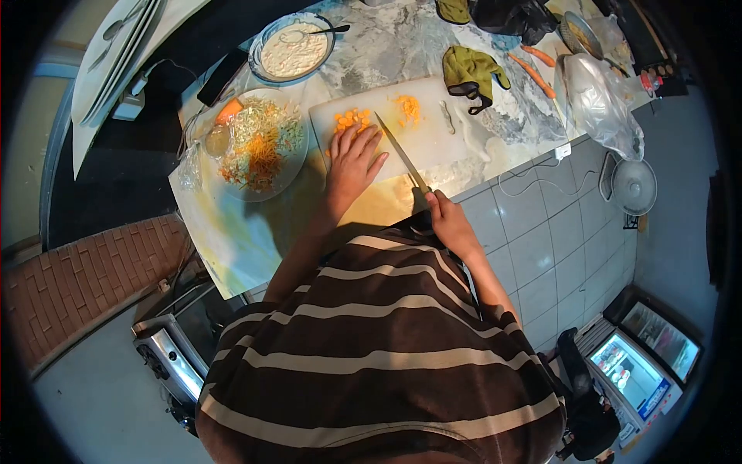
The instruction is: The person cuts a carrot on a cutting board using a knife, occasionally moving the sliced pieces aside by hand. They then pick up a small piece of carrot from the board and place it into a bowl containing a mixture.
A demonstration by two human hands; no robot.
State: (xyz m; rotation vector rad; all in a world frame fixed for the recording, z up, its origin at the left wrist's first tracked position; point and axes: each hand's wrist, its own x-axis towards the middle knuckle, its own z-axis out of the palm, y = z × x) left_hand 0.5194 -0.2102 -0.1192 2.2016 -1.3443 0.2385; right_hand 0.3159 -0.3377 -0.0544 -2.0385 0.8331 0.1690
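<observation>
My left hand [355, 166] lies on the white cutting board [433, 151], fingers spread, fingertips at a group of orange carrot slices [352, 118]. My right hand [450, 222] is closed round the handle of a long knife [403, 155] at the board's front edge. The blade points away from me and to the left, its tip just right of the slices. Finely chopped carrot [407, 110] sits to the right of the tip. Left of the board, a large round plate [290, 174] holds shredded vegetables [259, 143] and an orange piece [229, 111].
Behind the plate is a bowl of creamy mixture [295, 56] with a spoon. Green gloves [471, 71], whole carrots [535, 77] and a plastic bag [593, 104] lie at the right. A fan [634, 187] stands beyond the counter. A dark-clothed person [591, 421] is at lower right.
</observation>
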